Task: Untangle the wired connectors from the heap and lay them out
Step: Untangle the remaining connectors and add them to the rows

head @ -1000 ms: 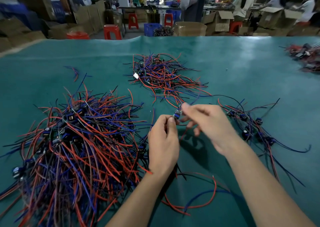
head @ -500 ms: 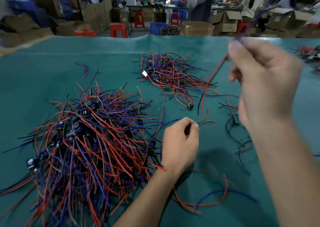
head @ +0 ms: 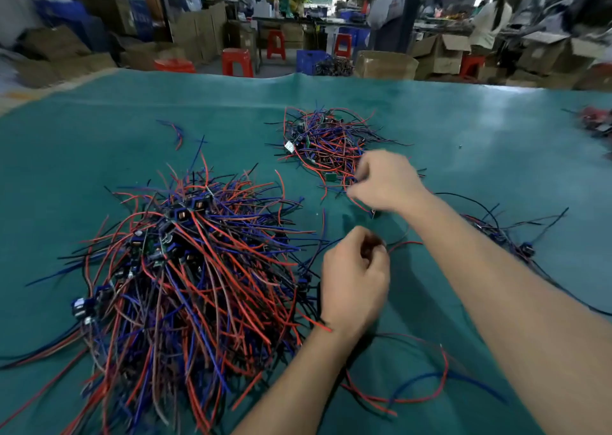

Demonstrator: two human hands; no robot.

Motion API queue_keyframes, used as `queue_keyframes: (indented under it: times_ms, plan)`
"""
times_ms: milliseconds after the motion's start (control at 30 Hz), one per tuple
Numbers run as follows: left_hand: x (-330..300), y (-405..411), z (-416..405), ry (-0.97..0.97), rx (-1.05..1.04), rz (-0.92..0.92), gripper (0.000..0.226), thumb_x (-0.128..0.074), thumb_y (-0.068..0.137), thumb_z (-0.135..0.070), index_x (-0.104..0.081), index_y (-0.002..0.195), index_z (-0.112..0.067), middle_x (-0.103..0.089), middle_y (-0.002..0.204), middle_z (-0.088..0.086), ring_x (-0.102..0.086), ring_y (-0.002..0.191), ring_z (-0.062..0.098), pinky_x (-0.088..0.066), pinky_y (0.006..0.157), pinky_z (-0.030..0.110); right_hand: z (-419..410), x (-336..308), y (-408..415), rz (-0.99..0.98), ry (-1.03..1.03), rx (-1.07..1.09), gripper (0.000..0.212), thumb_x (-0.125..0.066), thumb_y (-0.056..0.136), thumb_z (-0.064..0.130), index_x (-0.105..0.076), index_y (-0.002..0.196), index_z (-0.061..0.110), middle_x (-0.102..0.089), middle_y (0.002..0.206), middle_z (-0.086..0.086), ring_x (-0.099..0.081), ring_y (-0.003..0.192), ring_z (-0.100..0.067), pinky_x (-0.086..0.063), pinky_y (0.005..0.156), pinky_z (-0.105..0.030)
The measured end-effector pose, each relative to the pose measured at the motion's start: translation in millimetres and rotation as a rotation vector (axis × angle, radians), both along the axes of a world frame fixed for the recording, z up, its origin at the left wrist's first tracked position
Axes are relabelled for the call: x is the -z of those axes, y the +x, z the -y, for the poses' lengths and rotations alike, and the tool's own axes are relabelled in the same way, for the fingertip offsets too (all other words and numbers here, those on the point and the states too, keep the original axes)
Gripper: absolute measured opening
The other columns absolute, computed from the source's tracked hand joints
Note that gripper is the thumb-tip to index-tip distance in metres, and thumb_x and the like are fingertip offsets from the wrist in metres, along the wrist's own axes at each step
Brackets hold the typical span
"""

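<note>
Right hand, pinching a red wire at the far heap's near edge, lies beyond the left hand, whose curled fingers grip wire.

Motion blurs the right hand; its grip is unclear. The left hand hides whatever its fingers hold.

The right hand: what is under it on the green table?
Under the right hand lies the near edge of the smaller wire heap, red and blue wires on the green table. What its fingers hold is blurred and covered.
</note>
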State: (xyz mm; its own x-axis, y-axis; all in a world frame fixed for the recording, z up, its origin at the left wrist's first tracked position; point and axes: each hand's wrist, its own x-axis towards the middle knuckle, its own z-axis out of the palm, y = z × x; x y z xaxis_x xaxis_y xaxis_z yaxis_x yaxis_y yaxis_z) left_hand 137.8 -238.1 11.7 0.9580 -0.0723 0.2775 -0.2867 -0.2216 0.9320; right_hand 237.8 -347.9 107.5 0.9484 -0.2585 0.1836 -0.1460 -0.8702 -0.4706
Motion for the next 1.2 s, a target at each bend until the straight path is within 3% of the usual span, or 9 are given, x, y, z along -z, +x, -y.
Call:
queue_keyframes:
  times_ms: [100, 200, 300, 500, 600, 767, 900, 1100, 1200]
  plan:
    - [0, 1, -1, 0.026, -0.005, 0.011, 0.012, -0.058, 0.086, -0.008, -0.067, 0.085, -0.015, -0.069, 0.075, -0.002, -0.060, 0.070, 0.013, -0.050, 0.073, 0.033, 21, 57, -19, -0.167, 0.044, 0.061, 0.024, -0.083, 0.075, 0.037, -0.071, 0.087, 0.019, -0.072, 0.098, -0.010, -0.067, 0.099, -0.030, -0.045, 0.075, -0.029]
    - [1, 1, -1, 0.019, -0.014, 0.001, 0.011, -0.058, 0.087, -0.008, -0.067, 0.085, -0.015, -0.069, 0.074, -0.002, -0.059, 0.067, 0.010, -0.050, 0.072, 0.032, 38, 63, -12, 0.029, 0.317, 0.092, 0.018, -0.085, 0.076, 0.026, -0.070, 0.068, 0.020, -0.074, 0.076, -0.006, -0.069, 0.078, -0.026, -0.051, 0.068, -0.032]
    - [2, 1, 0, 0.007, -0.025, 0.000, 0.011, -0.058, 0.088, -0.009, -0.066, 0.086, -0.015, -0.068, 0.073, -0.005, -0.058, 0.066, 0.006, -0.051, 0.071, 0.030, 55, 60, -38, 0.185, 0.672, 0.087, 0.013, -0.083, 0.080, 0.013, -0.074, 0.071, 0.016, -0.072, 0.070, 0.000, -0.063, 0.062, -0.012, -0.050, 0.054, -0.024]
    - [7, 4, 1, -0.117, -0.035, -0.040, 0.018, -0.048, 0.099, -0.030, -0.060, 0.090, -0.020, -0.072, 0.072, -0.003, -0.068, 0.071, 0.017, -0.056, 0.075, 0.044, 52, 45, -98, 0.211, 1.237, -0.203, 0.015, -0.075, 0.076, 0.017, -0.081, 0.086, 0.008, -0.078, 0.091, -0.007, -0.059, 0.061, -0.006, -0.046, 0.054, -0.014]
    - [6, 1, 2, -0.155, -0.031, -0.050, 0.032, -0.037, 0.099, -0.044, -0.059, 0.089, -0.024, -0.073, 0.070, -0.003, -0.067, 0.064, 0.021, -0.056, 0.065, 0.048, 45, 48, -109, 0.085, 1.348, -0.350, 0.018, -0.069, 0.079, 0.016, -0.083, 0.090, 0.013, -0.078, 0.097, -0.011, -0.059, 0.062, -0.008, -0.045, 0.053, -0.016]
    - [5, 1, 1, -0.277, 0.057, -0.079, 0.016, -0.039, 0.108, -0.027, -0.054, 0.112, -0.028, -0.072, 0.072, 0.007, -0.060, 0.052, 0.018, -0.043, 0.047, 0.024, 33, 54, -109, -0.031, 1.463, -0.456, 0.020, -0.074, 0.077, 0.022, -0.083, 0.094, 0.015, -0.078, 0.102, -0.011, -0.056, 0.058, -0.009, -0.040, 0.051, -0.018]
    - [4, -2, 2, -0.347, 0.090, -0.103, 0.026, -0.040, 0.107, -0.034, -0.053, 0.093, -0.017, -0.068, 0.070, 0.013, -0.055, 0.051, 0.021, -0.039, 0.043, 0.020, 38, 55, -112, -0.031, 1.596, -0.561, 0.032, -0.088, 0.069, 0.029, -0.082, 0.098, 0.015, -0.077, 0.105, -0.011, -0.061, 0.062, -0.011, -0.042, 0.051, -0.019]
    - [8, 4, 6, -0.269, 0.114, -0.117, 0.018, -0.053, 0.103, -0.022, -0.066, 0.090, -0.018, -0.068, 0.065, 0.002, -0.058, 0.049, 0.016, -0.043, 0.046, 0.020, 32, 58, -114, -0.009, 1.692, -0.717, 0.027, -0.088, 0.073, 0.026, -0.082, 0.098, 0.016, -0.078, 0.101, -0.008, -0.070, 0.078, -0.012, -0.044, 0.052, -0.020]
    - [4, -1, 7, -0.403, 0.152, -0.119, 0.032, -0.051, 0.101, -0.040, -0.070, 0.086, -0.019, -0.068, 0.068, 0.008, -0.056, 0.051, 0.014, -0.044, 0.048, 0.021, 34, 60, -112, -0.035, 1.600, -0.678, 0.022, -0.081, 0.080, 0.021, -0.082, 0.101, 0.014, -0.078, 0.105, -0.011, -0.073, 0.082, -0.013, -0.042, 0.051, -0.019]
